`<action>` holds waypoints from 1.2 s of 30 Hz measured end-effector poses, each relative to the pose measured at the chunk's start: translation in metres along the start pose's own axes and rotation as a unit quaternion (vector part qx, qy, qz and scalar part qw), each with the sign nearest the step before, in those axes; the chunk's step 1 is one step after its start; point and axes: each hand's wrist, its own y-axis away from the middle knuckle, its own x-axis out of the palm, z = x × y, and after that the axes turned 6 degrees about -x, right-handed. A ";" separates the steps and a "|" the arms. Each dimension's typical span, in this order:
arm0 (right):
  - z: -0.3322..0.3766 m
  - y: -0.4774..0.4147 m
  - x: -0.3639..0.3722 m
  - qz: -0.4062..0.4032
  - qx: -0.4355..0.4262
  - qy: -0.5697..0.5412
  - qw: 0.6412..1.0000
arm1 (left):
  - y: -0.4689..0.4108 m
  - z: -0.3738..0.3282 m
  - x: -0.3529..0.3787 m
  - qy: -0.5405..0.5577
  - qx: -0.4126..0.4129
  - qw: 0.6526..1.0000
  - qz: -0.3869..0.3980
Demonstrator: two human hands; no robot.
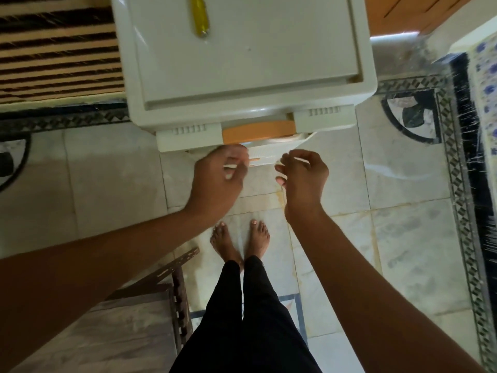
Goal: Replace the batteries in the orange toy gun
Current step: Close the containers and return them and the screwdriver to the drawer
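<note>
No orange toy gun or batteries are in view. I stand at a white plastic drawer cabinet (242,84). On its top lies a yellow-handled screwdriver (199,17). A drawer with an orange handle (258,134) sticks out slightly at the front, and a lower white drawer front (265,154) shows beneath it. My left hand (215,181) is at that lower drawer's left edge with fingers curled; motion blur hides whether it grips anything. My right hand (302,179) hovers just right of the drawer with fingers loosely bent and nothing visible in them.
A striped brown mat (56,47) lies left of the cabinet. A dark metal rack (161,286) stands by my left leg. A blue-patterned cloth surface (484,103) is at the right edge, and a wooden door (403,12) is behind. My bare feet (239,238) stand on tiled floor.
</note>
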 end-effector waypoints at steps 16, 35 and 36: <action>0.106 0.034 0.020 0.065 -0.531 0.234 0.812 | -0.028 -0.119 -0.063 -0.128 0.144 0.966 -0.170; 0.086 -0.006 0.040 0.046 -0.631 0.329 0.701 | -0.107 -0.133 -0.056 -0.197 -0.086 0.953 -0.216; 0.085 -0.007 0.041 0.046 -0.630 0.331 0.700 | -0.100 -0.129 -0.058 -0.159 -0.072 0.962 -0.210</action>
